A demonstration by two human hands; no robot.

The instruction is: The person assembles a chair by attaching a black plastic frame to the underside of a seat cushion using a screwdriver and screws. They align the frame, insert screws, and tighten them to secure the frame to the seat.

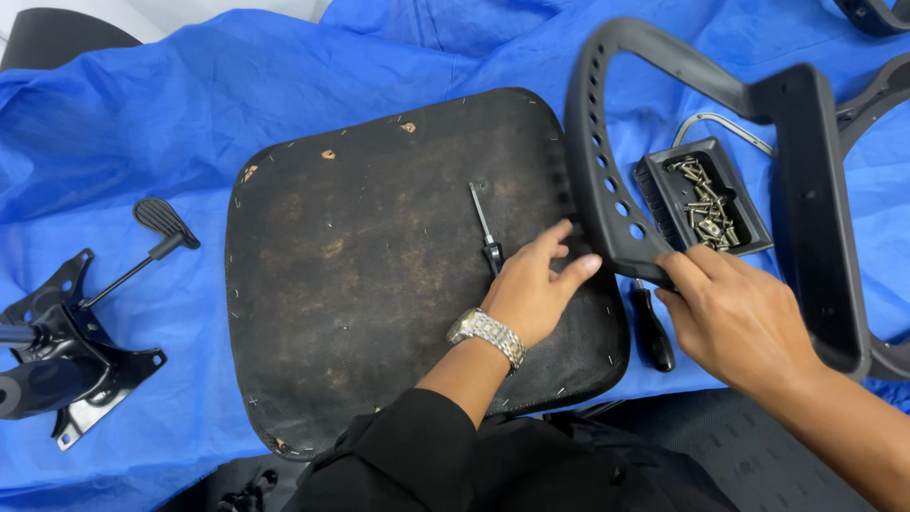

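Observation:
An upturned black chair seat (370,275) lies flat on a blue cloth (190,114). My left hand (536,284), with a metal watch on the wrist, rests on the seat's right part, fingers spread, just beside a screwdriver (486,230) lying on the seat. My right hand (730,318) grips the lower bar of a black plastic chair back frame (607,180) that leans over the seat's right edge. A second black-handled tool (652,332) lies under that frame, between the two hands.
A small black tray (664,194) with several screws and bolts sits right of the seat, inside the frame. A black metal tilt mechanism with a lever (66,346) lies at the far left. More black chair parts (877,95) reach in at the upper right.

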